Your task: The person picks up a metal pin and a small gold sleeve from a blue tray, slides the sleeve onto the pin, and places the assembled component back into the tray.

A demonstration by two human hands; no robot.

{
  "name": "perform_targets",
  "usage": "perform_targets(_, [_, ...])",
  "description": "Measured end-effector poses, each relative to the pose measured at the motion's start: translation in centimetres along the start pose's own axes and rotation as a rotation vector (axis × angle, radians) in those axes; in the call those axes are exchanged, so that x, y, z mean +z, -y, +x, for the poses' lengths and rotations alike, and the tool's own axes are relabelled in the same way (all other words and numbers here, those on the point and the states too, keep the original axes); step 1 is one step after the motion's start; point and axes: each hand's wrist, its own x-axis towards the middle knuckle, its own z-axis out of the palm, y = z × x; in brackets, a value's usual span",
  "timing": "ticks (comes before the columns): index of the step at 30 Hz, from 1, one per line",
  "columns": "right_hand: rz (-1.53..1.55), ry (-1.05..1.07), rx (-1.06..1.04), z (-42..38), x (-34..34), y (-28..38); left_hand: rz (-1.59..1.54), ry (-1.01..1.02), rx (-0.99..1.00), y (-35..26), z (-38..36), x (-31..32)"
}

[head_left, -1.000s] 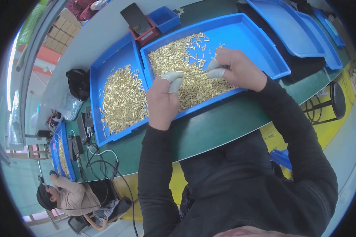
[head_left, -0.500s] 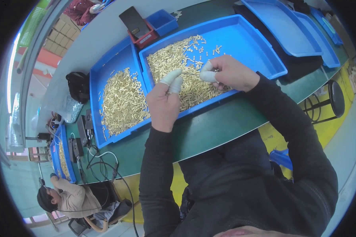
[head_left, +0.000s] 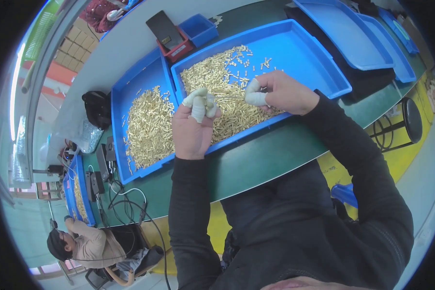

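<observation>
My left hand (head_left: 194, 126), with pale finger covers on its tips, is closed in a pinch above the heap of small brass parts (head_left: 217, 72) in the right blue tray (head_left: 319, 63). What it holds is too small to make out. To its right, my right hand (head_left: 287, 94), also with covered fingertips, pinches a thin rod (head_left: 229, 98) that reaches across toward the left fingertips. More brass parts (head_left: 150, 130) lie heaped in the left blue tray (head_left: 123, 94). Both hands are near the front part of the right tray.
Behind the trays are a red bin (head_left: 180, 48) with a dark box (head_left: 164, 30) and a small blue bin (head_left: 199, 30). Other blue trays (head_left: 345, 34) lie at the right. Cables (head_left: 125, 193) and a seated co-worker (head_left: 89, 244) are at the left. A black stool (head_left: 412, 121) stands at right.
My left hand has moved slightly left, with its fingers curled further in. My right hand has stayed nearly in place, and more of the thin rod shows between the hands.
</observation>
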Motion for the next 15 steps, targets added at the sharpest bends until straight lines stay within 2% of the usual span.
perform_targets(9, [-0.03,0.015,0.015,0.16,-0.05,-0.01,-0.029,0.041,-0.019,0.48,-0.09,-0.06])
perform_targets(15, [0.003,0.018,-0.022,0.16,0.0,-0.26,-0.147,-0.017,-0.069,0.42,-0.17,0.42])
